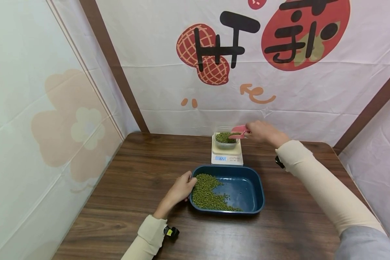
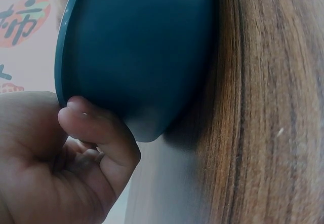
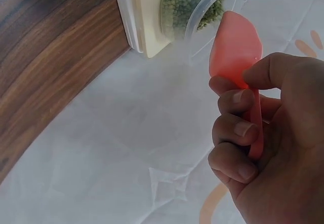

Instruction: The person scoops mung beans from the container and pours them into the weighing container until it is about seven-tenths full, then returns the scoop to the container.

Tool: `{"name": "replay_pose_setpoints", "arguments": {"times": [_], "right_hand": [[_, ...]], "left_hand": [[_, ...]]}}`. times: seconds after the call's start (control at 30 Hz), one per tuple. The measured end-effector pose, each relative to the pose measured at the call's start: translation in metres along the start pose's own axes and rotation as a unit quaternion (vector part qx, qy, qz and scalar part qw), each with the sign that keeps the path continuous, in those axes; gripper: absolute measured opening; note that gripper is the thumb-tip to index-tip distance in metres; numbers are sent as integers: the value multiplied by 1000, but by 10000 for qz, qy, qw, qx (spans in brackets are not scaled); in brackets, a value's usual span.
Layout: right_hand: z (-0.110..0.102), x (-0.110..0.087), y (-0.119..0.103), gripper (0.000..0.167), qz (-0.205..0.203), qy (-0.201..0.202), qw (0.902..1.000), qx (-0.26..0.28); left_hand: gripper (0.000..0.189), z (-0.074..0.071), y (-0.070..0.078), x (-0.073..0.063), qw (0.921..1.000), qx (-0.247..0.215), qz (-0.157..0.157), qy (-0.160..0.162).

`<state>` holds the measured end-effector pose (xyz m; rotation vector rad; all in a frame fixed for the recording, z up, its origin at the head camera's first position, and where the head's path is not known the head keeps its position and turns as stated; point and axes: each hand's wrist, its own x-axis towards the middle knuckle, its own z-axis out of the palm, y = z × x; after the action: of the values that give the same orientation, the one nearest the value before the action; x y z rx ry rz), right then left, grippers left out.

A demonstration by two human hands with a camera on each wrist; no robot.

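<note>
My right hand (image 1: 260,131) grips the handle of a pink scoop (image 3: 236,46), whose tip reaches over the rim of a clear plastic container (image 1: 226,146). Green beans (image 3: 187,6) lie inside that container, which stands on a white kitchen scale (image 1: 226,160) with a lit display. With thumb and curled fingers, my left hand (image 1: 182,187) holds the left rim of a dark blue tray (image 1: 259,187). More green beans (image 1: 208,195) are heaped along the tray's left side and front. Only the tray's outer wall (image 2: 136,51) shows in the left wrist view.
Both the scale and the tray rest on a brown wooden table (image 1: 143,169), the scale near its back edge. A white printed cloth (image 1: 169,90) hangs just behind the table. Another cloth panel (image 1: 52,130) runs along the left side.
</note>
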<state>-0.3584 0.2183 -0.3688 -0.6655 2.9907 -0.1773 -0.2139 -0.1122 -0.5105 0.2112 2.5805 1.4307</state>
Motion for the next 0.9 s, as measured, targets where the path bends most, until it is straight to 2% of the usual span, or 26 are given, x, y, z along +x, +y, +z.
{"name": "replay_pose_setpoints", "arguments": {"times": [0.37,0.9], "right_hand": [[-2,1,-4,19,-48,71,9992,-390],[0,1,-1,19,-61,193,9989,-433]], "left_hand": [[27,0,-1,0,10000,-33,44,-5],[27,-1,0,-1,10000,-18,28,-38]]}}
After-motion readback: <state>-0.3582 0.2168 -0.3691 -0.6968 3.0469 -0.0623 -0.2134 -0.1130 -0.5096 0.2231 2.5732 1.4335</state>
